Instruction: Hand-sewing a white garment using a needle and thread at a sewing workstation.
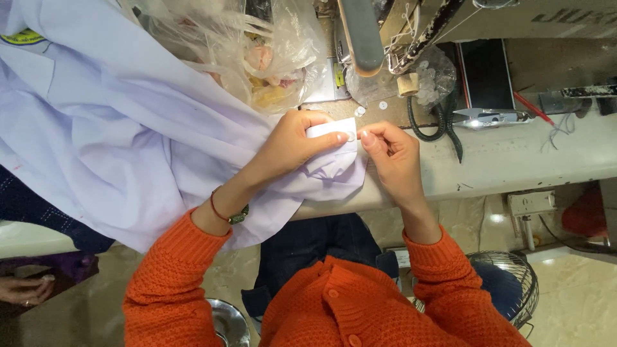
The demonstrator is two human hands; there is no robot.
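Pale tabletop lying across the view, scuffed along its front edge. Glossy beige tiled floor reflecting light below. Wire fan guard sitting on floor at right. White socket box hanging under tabletop.

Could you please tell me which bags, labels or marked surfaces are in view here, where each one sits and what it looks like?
Clear plastic bag: top centre on the table, crumpled, with pinkish and yellow pieces inside.
Small clear bag: right of the machine foot, holding small white round pieces.
Badge: top left on the pale lilac garment, yellow and green, partly cut off.
Raised lettering: top right on the beige sewing machine.
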